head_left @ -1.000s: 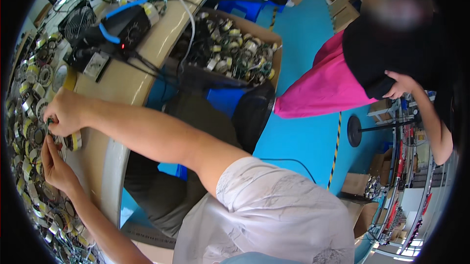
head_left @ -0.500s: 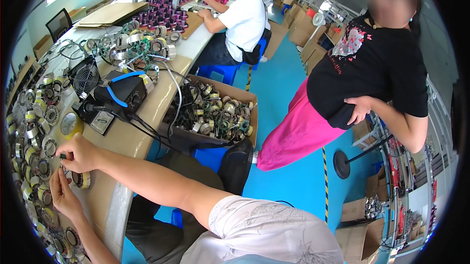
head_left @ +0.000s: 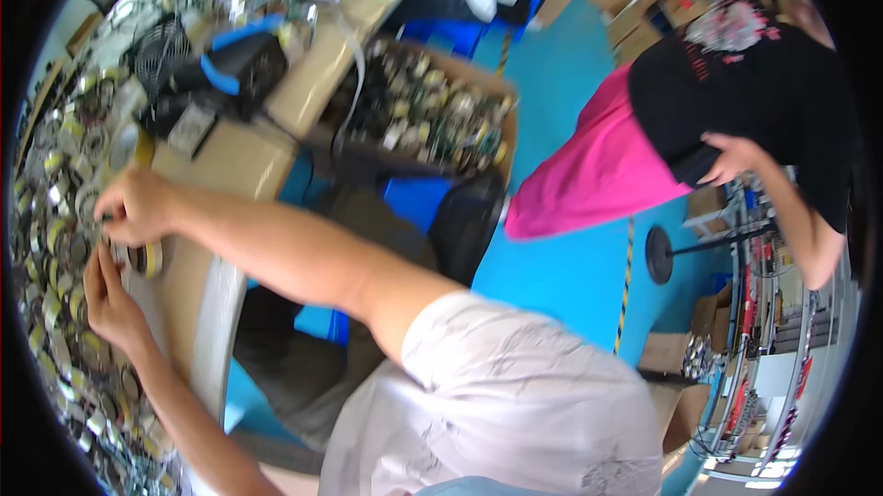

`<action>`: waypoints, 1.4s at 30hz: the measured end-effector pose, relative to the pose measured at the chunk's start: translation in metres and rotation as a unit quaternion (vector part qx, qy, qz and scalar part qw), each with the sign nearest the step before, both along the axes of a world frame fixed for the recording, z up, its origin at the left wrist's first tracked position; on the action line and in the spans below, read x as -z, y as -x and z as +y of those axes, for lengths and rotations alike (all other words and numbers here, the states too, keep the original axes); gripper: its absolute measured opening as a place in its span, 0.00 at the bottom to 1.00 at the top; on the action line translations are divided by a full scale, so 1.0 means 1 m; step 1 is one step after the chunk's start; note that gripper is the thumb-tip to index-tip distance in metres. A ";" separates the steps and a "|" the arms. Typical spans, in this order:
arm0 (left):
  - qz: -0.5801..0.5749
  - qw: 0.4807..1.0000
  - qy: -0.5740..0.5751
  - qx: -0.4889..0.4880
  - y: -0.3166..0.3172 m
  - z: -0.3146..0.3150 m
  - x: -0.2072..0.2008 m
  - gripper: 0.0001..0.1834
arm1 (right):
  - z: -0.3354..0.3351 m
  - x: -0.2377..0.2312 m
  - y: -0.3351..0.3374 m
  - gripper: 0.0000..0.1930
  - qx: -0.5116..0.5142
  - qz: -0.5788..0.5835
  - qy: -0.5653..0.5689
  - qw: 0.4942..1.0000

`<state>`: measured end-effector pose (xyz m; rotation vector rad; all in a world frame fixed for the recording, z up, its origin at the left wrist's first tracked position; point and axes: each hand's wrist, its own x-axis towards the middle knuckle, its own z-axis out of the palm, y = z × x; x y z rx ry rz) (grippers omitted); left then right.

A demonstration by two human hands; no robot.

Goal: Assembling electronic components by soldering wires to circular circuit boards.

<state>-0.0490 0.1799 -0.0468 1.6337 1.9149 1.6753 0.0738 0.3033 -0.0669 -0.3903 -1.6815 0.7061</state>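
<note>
At the left side of the workbench, my right hand (head_left: 138,206) is closed in a pinch on a small dark green piece, mostly hidden by the fingers. Just below it, my left hand (head_left: 115,303) has its thumb and fingers pressed together; what they hold, if anything, is hidden and blurred. The two hands are close to each other. A ring-shaped coil part (head_left: 150,258) with a yellow band lies on the bench beside them. Many similar coil parts (head_left: 60,243) are heaped along the left, next to my fingertips.
A black box-shaped device (head_left: 244,68) with blue-handled tool on top stands farther along the workbench (head_left: 207,179). A roll of yellow tape (head_left: 133,145) lies nearby. A carton (head_left: 510,133) of coil parts stands beside the bench. A person in pink trousers (head_left: 589,170) stands at right.
The view has shifted and blurred, with the carton and standing person now higher and farther right. My hands have drawn slightly apart, the right still pinching the green piece.
</note>
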 end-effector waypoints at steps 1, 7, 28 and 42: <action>-0.016 1.000 0.014 0.002 -0.004 0.002 0.003 0.15 | 0.004 0.002 -0.008 0.15 0.008 -0.038 0.009 0.999; -0.030 0.999 0.023 -0.034 0.011 0.000 0.001 0.15 | 0.005 0.000 0.010 0.17 -0.004 -0.043 -0.019 0.999; -0.038 0.999 -0.015 0.016 0.003 0.000 0.006 0.12 | -0.003 -0.009 -0.011 0.20 -0.048 -0.059 0.014 0.997; -0.013 0.998 -0.050 0.040 0.010 0.001 0.021 0.11 | -0.015 -0.007 -0.012 0.19 -0.062 -0.041 0.015 0.997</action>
